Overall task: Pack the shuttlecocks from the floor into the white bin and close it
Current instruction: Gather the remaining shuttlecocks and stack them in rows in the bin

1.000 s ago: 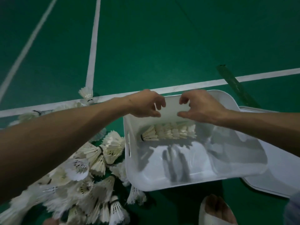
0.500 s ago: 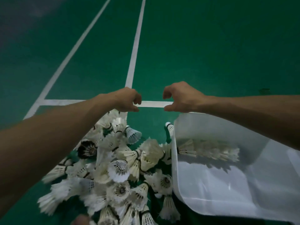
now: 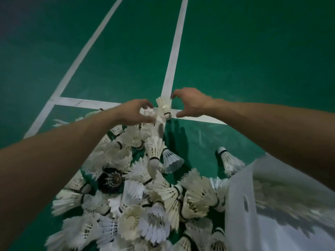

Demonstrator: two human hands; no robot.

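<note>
I see the green floor point(image 3: 235, 60), then the shuttlecocks point(image 3: 145, 196) heaped left of the white bin point(image 3: 241, 205). My left hand point(image 3: 135, 113) curls onto feathers at the heap's far edge; my right hand point(image 3: 190, 103) spreads open beside one shuttlecock point(image 3: 164, 105).

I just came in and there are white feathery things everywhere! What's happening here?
A person is picking up shuttlecocks from a green court floor. Both hands reach to the far edge of the pile: the left hand is on some shuttlecocks, and the right hand is open beside one shuttlecock. The white bin waits at the right, with a row already inside.
</note>
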